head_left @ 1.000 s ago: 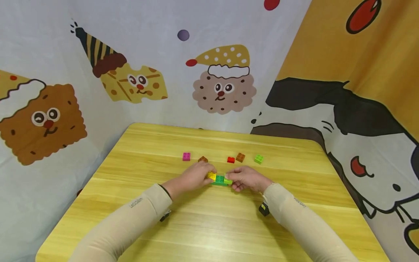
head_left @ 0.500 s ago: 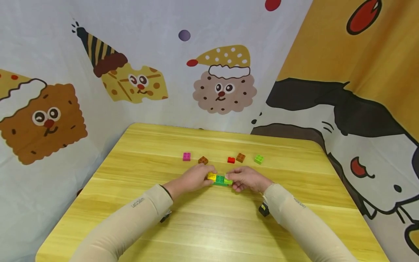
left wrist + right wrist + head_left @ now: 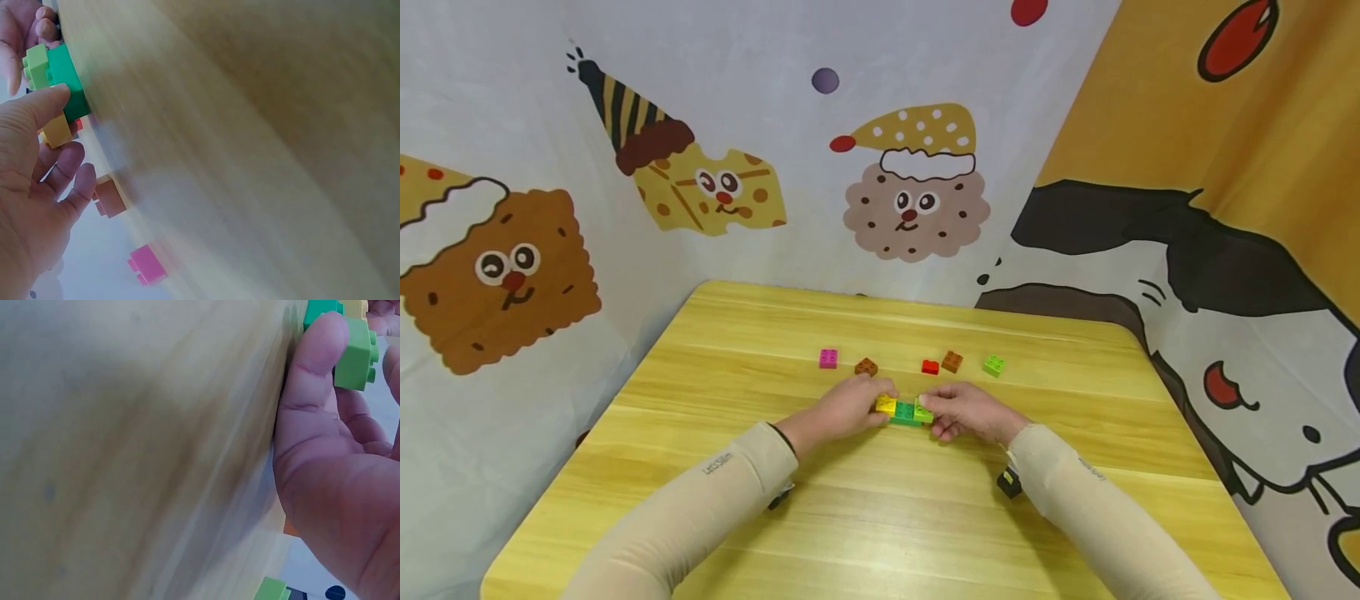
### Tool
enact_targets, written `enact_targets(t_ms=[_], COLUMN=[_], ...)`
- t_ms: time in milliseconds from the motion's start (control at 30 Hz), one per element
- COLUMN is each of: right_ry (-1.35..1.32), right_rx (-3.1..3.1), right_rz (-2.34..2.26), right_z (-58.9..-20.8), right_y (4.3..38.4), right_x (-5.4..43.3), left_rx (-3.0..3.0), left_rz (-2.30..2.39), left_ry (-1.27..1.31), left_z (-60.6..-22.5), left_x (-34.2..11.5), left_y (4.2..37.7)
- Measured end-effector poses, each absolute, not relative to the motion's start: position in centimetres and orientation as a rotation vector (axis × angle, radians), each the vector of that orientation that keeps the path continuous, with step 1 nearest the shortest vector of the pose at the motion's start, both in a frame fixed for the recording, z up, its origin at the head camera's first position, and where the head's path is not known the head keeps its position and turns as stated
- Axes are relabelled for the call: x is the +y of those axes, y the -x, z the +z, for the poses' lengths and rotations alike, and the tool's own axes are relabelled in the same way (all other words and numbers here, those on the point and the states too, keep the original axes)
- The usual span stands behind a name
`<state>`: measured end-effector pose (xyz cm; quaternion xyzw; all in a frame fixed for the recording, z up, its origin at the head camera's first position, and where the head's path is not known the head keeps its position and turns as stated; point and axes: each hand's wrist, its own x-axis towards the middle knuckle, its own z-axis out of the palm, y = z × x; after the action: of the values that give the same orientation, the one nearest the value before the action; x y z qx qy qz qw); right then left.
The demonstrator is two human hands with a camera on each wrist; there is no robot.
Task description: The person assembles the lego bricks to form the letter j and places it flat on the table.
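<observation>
Near the table's middle, a dark green building brick [image 3: 905, 412] carries a yellow brick [image 3: 886, 405] at its left end and a lime green brick [image 3: 922, 413] at its right end. My left hand [image 3: 848, 405] pinches the yellow brick; in the left wrist view its thumb [image 3: 47, 105] also overlaps the green brick. From the other side my right hand [image 3: 972, 410] holds the lime brick, the thumb [image 3: 322, 344] lying along its side. A fingertip [image 3: 392, 370] stands apart from the studs in the right wrist view. Fingers partly hide both end bricks.
Behind the hands lie loose bricks: a pink one [image 3: 827, 358], a brown one [image 3: 866, 367], a small red one [image 3: 930, 367], another brown one [image 3: 952, 361] and a lime one [image 3: 994, 365]. The wooden table [image 3: 865, 533] meets a printed cloth [image 3: 737, 267] at the back.
More of the lime brick's top shows now, as my right fingers have lifted slightly from it. My left hand stays on the yellow brick, and the loose bricks have not moved.
</observation>
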<state>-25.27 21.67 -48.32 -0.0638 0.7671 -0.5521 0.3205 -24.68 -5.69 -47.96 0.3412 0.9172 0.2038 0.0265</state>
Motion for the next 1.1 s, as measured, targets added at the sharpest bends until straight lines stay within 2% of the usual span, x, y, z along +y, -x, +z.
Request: enact_targets(t_ms=[433, 767, 1100], right_ry=[0.13, 0.123, 0.161], right_rx=[2.302, 2.986, 3.111], right_rz=[-1.339, -0.835, -0.707], right_z=[-47.5, -47.6, -48.1], right_y=[26.3, 27.7, 28.0], right_x=[25.4, 30.1, 31.1], left_rx=[2.829, 2.824, 2.815], left_rz=[0.608, 0.614, 0.62], left_ry=[-1.045, -1.038, -1.05], left_z=[-47.7, -47.4, -47.3], left_x=[-5.7, -5.8, -5.8], left_y=[24.4, 24.2, 24.2])
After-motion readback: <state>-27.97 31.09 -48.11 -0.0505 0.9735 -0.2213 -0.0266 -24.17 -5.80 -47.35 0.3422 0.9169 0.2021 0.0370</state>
